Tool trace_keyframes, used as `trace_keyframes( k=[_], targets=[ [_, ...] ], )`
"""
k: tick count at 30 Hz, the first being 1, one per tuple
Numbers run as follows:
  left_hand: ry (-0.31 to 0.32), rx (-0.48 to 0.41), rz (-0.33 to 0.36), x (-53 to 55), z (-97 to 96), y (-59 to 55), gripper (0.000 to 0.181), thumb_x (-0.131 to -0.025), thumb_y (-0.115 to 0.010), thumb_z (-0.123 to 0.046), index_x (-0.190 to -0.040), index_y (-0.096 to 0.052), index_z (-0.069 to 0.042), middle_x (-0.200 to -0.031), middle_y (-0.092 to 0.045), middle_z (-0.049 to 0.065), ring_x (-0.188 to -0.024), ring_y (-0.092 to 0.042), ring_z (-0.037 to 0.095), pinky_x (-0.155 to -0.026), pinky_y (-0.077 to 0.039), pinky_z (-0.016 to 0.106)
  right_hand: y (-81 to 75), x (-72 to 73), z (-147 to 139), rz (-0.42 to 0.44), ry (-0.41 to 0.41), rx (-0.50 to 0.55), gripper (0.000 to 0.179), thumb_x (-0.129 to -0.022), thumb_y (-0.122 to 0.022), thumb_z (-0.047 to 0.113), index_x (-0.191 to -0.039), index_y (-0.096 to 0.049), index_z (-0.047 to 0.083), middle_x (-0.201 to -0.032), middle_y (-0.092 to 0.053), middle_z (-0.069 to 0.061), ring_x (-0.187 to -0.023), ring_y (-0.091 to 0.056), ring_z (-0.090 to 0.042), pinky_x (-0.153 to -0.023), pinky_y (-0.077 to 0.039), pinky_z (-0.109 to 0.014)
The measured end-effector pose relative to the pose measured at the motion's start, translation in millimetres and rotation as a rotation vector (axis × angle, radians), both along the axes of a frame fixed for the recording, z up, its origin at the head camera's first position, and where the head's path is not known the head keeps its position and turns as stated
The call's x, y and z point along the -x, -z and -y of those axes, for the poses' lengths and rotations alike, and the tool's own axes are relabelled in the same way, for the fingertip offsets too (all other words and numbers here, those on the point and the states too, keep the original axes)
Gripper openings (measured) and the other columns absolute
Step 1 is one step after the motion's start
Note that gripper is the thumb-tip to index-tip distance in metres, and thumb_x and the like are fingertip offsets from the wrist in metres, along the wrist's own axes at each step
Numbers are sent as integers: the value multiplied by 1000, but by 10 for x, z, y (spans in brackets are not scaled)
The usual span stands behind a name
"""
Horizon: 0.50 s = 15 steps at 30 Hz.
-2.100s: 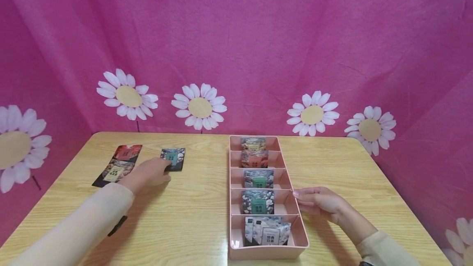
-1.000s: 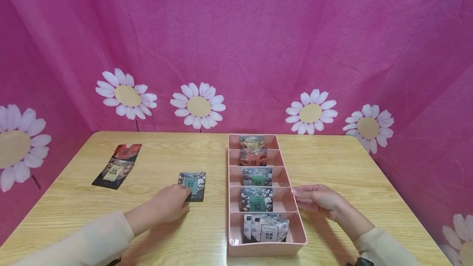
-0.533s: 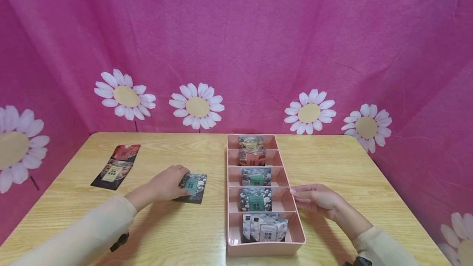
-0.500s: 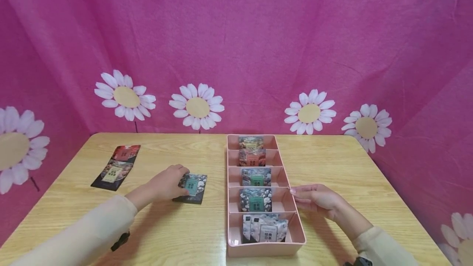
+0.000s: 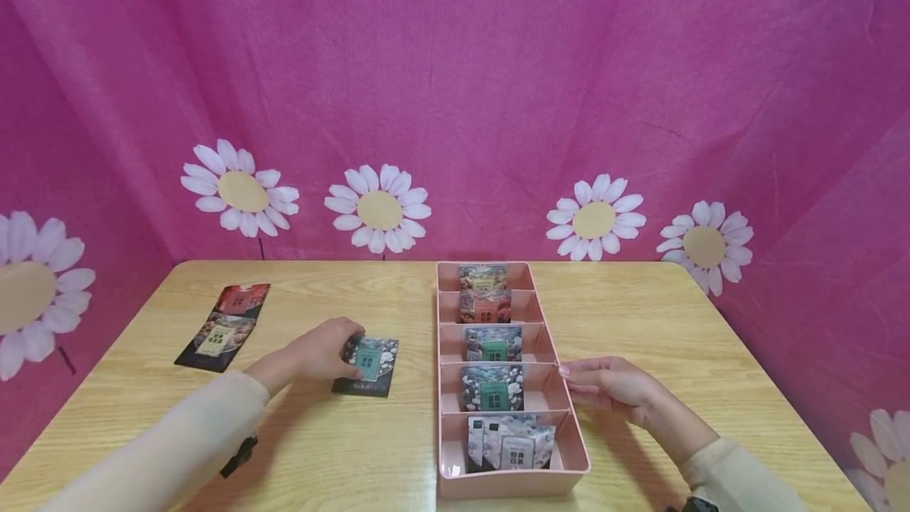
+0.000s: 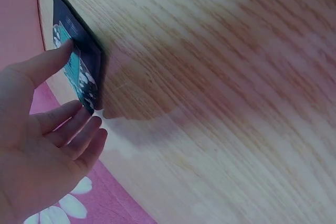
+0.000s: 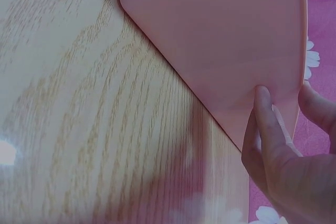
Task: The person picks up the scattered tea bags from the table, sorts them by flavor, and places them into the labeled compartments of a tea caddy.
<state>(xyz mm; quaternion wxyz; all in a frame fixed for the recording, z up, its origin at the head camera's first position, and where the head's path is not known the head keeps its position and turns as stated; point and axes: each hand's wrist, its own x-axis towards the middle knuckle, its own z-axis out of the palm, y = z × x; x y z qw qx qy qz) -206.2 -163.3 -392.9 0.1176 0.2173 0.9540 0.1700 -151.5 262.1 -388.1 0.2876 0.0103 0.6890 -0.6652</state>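
Note:
A dark tea sachet (image 5: 374, 366) with white flowers and a green label lies on the table in front of my left hand (image 5: 325, 350). My left thumb rests on its face and my fingertips are at its edge, as the left wrist view shows. To its right stands a long pink divided box (image 5: 512, 483). My right hand (image 5: 617, 387) touches the box's right side, thumb at the rim and fingers against the outer wall (image 7: 220, 35). Behind the front sachets (image 5: 515, 449), one with white flowers (image 5: 493, 388) fills the same kind of slot.
On the left of the wooden table (image 5: 398, 464) lie a red sachet (image 5: 242, 300) and a yellow-labelled sachet (image 5: 216, 338), overlapping. Farther compartments hold a blue sachet (image 5: 493, 344), a red one (image 5: 486, 307) and a yellow-labelled one (image 5: 483, 276). A pink daisy-print cloth (image 5: 490, 101) hangs behind.
My left hand has slid the flowered sachet from the back of the table nearer and rightward, then changed its finger placement on it. My right hand has stayed at the box.

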Motion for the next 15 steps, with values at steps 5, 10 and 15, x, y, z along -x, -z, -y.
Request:
trace_keyframes(
  k=[5,10,15],
  targets=[
    [-13,-6,-17,2,12,46,59,-74,-82,-21,-121,-58,5,-115,-59,16,-105,-58,27,-100,-46,47,5,-6,2,10,6,-15,35,-90,-66,17,-116,-64,-6,-96,-73,5,-91,-68,-4,-85,-56,-24],
    [-73,-62,-2,43,14,37,36,-76,-78,-13,-106,-64,1,-102,-63,10,-93,-58,20,-91,-50,43,3,-1,0,16,3,-19,35,-90,-67,19,-115,-65,-5,-96,-73,5,-91,-68,-5,-85,-56,-24],
    [-111,-159,37,83,35,24,16,-79,-74,-8,-93,-66,-3,-91,-69,8,-87,-61,18,-83,-53,40,6,11,-4,4,-4,-26,35,-90,-67,20,-114,-65,-5,-96,-73,6,-92,-67,-4,-86,-56,-23]
  ],
)
